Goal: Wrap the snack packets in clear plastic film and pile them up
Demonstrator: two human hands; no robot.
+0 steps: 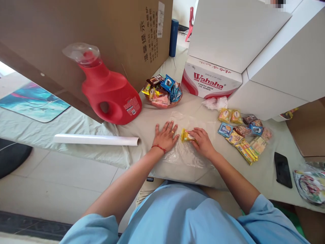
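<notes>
My left hand [165,136] lies flat with fingers spread on the left part of a clear plastic bag [185,157], which is spread over the cloth-covered table. To its right, my right hand [202,140] has its fingers and thumb round a small yellow snack packet [186,135] resting on the bag. The fingers cover the packet's right end. Beyond both hands stands a wicker basket [165,106] heaped with wrapped snacks in blue, brown, pink and yellow. Right of my right hand lies a group of several snack packets [241,132].
At the left stand a red detergent jug [114,91] and a large brown carton [122,30]; a white roll [96,139] lies along the front edge. White boxes [233,27] and a Wahaha carton [212,79] rise behind. A black phone [283,169] lies at right.
</notes>
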